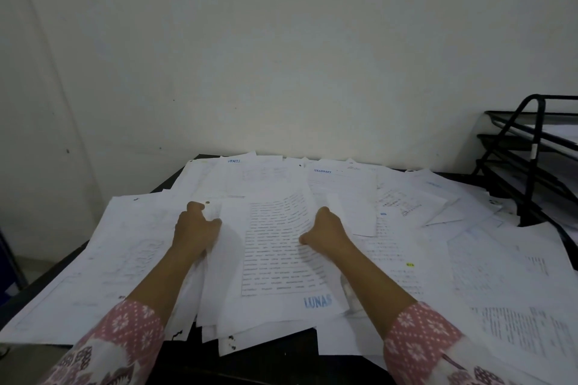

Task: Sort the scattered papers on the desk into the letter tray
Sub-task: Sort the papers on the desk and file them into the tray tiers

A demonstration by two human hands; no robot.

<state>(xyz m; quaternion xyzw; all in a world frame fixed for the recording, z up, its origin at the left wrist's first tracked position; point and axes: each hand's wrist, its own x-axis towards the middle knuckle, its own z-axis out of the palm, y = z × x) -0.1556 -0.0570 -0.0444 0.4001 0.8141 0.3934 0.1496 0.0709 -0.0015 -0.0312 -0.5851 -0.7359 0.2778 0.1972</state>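
A stack of white printed papers lies in the middle of the dark desk, its top sheet stamped "LUNAS" in blue. My left hand grips the stack's left edge, thumb on top. My right hand grips the right edge, thumb pressed on the text. Many more loose sheets lie scattered all over the desk. The black wire letter tray stands at the far right, with some paper in its tiers.
A plain white wall rises right behind the desk. Large sheets with faint drawings overhang the left desk edge. Something blue stands low at the far left.
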